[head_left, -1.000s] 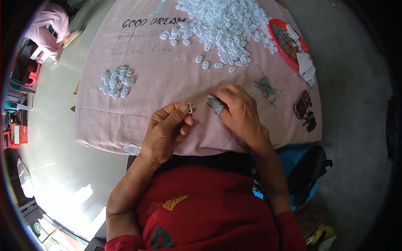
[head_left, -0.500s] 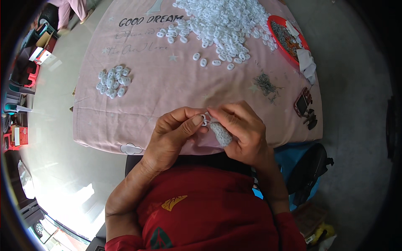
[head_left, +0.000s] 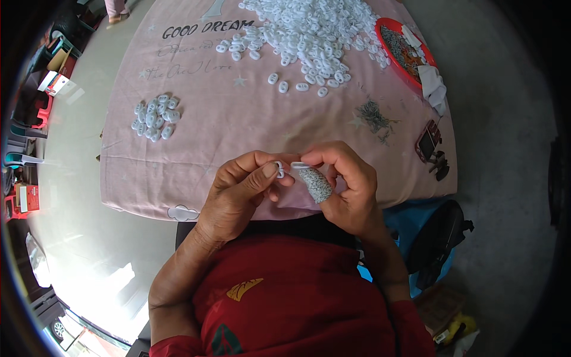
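Over the near edge of the cloth, my left hand (head_left: 241,181) pinches a small white plastic piece (head_left: 278,169) between thumb and forefinger. Something thin and greyish, perhaps a small spring, sticks out of it toward the right. My right hand (head_left: 348,178) grips a white oval plastic cover (head_left: 299,165), seen almost edge-on, between its thumb and forefinger. A grey knitted finger sleeve (head_left: 315,185) wraps the right thumb. A narrow gap separates the two white parts. Beyond my left hand lies a small heap of white oval pieces (head_left: 156,117).
A large pile of white two-holed oval pieces (head_left: 315,35) covers the far table. To the right are loose thin metal bits (head_left: 375,115), a red basin (head_left: 380,24) of metal parts, a white cloth (head_left: 433,86) and a dark handheld device (head_left: 427,143). The pink tablecloth (head_left: 238,131) lies underneath.
The white parts, close together at my fingertips before, are now apart, with the oval cover plainly visible in my right hand. The person at the upper left has moved mostly out of view.
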{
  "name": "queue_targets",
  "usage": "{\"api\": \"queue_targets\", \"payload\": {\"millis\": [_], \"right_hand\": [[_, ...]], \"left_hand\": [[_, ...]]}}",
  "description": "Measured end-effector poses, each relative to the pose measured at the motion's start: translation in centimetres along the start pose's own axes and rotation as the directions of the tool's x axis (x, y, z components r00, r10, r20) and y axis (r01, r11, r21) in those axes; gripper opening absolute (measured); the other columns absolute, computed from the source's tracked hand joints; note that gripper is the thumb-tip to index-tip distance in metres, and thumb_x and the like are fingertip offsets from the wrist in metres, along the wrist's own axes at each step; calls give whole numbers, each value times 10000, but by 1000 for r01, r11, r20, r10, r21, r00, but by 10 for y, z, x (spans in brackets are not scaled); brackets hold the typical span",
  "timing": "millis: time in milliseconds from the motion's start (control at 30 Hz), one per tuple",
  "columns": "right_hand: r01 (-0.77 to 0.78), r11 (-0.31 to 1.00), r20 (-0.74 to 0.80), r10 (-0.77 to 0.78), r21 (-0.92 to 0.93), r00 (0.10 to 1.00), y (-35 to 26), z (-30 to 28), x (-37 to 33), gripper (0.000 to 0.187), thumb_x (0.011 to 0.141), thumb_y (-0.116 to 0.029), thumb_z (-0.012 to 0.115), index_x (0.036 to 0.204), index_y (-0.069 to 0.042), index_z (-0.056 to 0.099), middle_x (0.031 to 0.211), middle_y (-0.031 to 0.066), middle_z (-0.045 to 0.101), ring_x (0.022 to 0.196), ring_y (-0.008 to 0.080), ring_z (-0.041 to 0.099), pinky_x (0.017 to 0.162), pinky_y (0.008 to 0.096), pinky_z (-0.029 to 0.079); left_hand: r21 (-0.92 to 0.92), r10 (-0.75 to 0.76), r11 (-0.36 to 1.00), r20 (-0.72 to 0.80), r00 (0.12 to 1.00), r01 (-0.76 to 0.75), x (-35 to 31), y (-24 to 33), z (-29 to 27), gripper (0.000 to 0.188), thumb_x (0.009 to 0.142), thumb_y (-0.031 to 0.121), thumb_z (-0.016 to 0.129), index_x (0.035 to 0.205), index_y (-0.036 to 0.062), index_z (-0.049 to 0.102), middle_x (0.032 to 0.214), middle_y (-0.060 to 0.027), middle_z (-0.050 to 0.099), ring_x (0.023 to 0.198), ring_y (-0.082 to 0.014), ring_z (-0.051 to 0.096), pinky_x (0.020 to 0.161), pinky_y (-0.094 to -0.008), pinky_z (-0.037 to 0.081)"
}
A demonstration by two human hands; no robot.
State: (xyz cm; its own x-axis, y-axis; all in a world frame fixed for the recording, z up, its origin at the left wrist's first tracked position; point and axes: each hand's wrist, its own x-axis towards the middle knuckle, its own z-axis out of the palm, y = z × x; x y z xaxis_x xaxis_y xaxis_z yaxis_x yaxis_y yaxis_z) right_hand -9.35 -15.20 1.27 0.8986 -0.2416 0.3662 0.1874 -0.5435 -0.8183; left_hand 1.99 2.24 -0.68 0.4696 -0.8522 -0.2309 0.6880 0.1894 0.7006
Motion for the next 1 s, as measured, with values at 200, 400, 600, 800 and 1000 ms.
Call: {"api": "queue_targets", "payload": {"millis": [200,400,600,800,1000], "right_hand": [[-162,984,58,157,80,986,-6,-4,-1,231,803,86,614,1016,-3,619,961,66,656,718,47,518,620,193,417],[24,1000,71,-24,-3,997,-3,-2,4,341,800,93,592,1131,22,635,891,36,628,739,58,543,608,197,418],[-142,984,52,137,111,989,-5,4,-2,458,796,102,601,1247,25,616,948,43,620,821,71,581,641,202,443],[-266,927,83,253,266,964,-1,6,-7,354,832,88,589,1183,46,618,976,41,607,874,64,580,718,195,446],[-187,946,58,178,265,982,0,11,-10,271,868,101,547,1129,37,578,1048,46,581,919,62,564,768,189,452]], "left_hand": [[93,67,994,-64,996,-61,0,-2,1,272,993,184,584,1177,-11,634,1067,-59,675,911,-106,608,768,-234,460],[105,67,992,21,998,-69,1,-10,-3,218,1000,151,587,1147,6,654,1007,-28,685,932,-78,607,853,-242,498],[10,63,998,2,998,-63,1,-9,1,212,1009,141,569,1143,-9,636,1023,-49,680,939,-94,618,867,-246,509],[-19,83,996,-6,997,-83,3,-14,2,222,1016,149,558,1142,-19,631,999,-51,670,912,-95,614,865,-238,506],[-15,108,994,-11,994,-108,3,-12,5,225,1021,165,549,1127,-15,633,988,-49,667,903,-93,610,855,-237,502]]}}
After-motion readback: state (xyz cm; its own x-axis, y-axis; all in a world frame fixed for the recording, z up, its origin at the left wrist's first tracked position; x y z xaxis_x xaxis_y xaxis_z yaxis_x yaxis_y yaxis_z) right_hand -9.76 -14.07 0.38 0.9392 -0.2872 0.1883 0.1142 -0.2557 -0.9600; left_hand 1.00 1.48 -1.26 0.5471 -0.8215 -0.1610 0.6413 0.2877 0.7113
